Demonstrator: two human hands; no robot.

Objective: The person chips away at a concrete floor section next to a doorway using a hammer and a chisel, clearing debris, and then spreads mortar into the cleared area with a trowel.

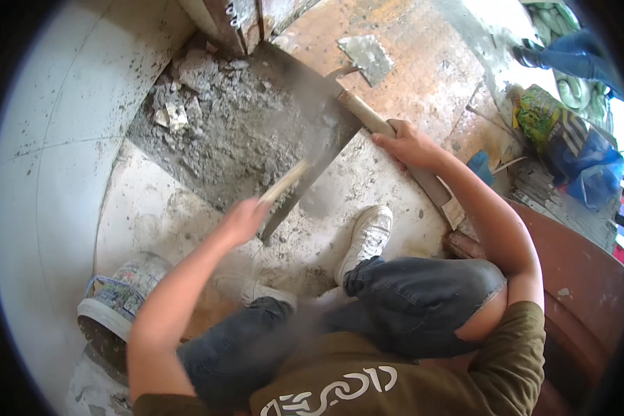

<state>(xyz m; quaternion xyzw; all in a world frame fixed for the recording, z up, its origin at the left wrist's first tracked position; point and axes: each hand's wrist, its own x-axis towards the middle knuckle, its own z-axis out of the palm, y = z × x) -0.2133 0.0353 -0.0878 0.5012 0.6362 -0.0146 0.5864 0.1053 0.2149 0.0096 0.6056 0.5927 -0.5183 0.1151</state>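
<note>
My left hand (241,223) is closed around a pale wooden-handled tool (284,182), tilted over a patch of grey rubble (222,132) in the floor. Motion blurs the tool's far end, so its kind cannot be made out. Farther right, my right hand (410,145) grips the thick wooden handle of a tool with a curved metal head (366,114). That handle slants from the rubble's right corner back toward my right forearm. A dark straight edge (312,187) borders the rubble on the near right. Pale broken pieces (175,116) lie on the rubble's left side.
A dirty bucket (111,305) lies tipped at my left, beside the pale wall (55,139). A flat broken slab (367,59) rests on the brown flooring. At right are a plastic bag (572,139) and a reddish-brown tub-like object (568,284). Another person's leg (575,55) shows at far right.
</note>
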